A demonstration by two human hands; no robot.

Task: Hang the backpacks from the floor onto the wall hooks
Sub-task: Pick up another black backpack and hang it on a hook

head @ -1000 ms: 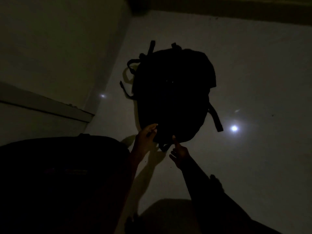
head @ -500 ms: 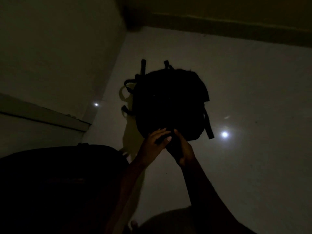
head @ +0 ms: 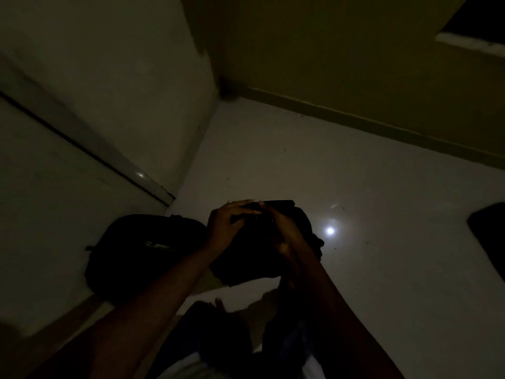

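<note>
In the dim corner, the pale floor (head: 355,269) fills most of the view, with a bright spot of light (head: 330,230) reflected on it. A second backpack (head: 136,255) lies on the floor by the left wall (head: 123,77). The backpack (head: 254,258) being handled is raised between both arms, close to the body. The left hand (head: 226,228) is clamped over its top edge, fingers spread across it; the right hand (head: 284,236) grips the same end from the right side. Half a second ago the backpack lay flat on the floor farther out, straps splayed, with the hands only closing on its near end. A dark shape (head: 489,236) sits at the right edge.
</note>
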